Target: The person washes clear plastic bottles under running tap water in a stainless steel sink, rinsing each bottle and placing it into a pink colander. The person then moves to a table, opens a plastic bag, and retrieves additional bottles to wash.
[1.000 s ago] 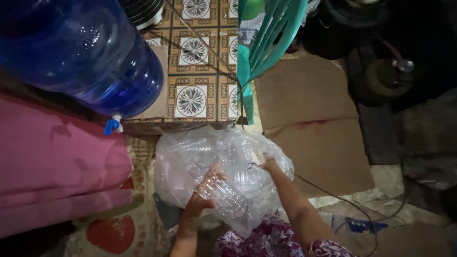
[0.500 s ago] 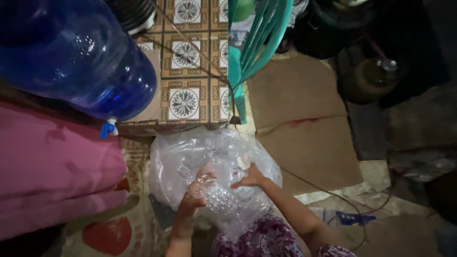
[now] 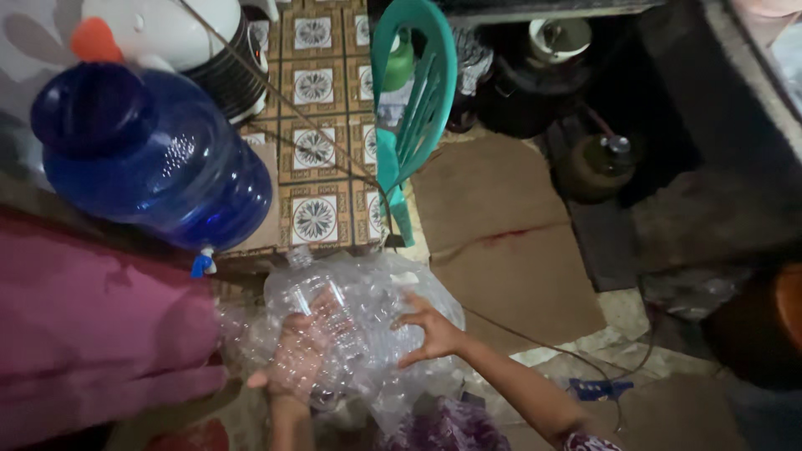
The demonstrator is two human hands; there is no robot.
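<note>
bag of clear bottles under both hands

bag (image 3: pixel 368 317) of clear plastic bottles sits on the floor before us, just below the blue water jug (image 3: pixel 150 159). our left hand (image 3: pixel 296 363) is curled around a bottle through the film, fingers closed on it. our right hand (image 3: pixel 430 330) presses the bag's right side with fingers spread apart. a green chair (image 3: pixel 413 108) stands behind, cardboard (image 3: pixel 501 225) beside it.

Bag of bottles (image 3: pixel 359 326) lower centre, left hand (image 3: pixel 294 361) on its left side, right hand (image 3: pixel 428 332) on its right. Water jug (image 3: pixel 150 154) upper left, chair (image 3: pixel 413 108) top centre, cardboard (image 3: pixel 501 234) right of bag, cloth (image 3: pixel 92 334) lower left.
</note>
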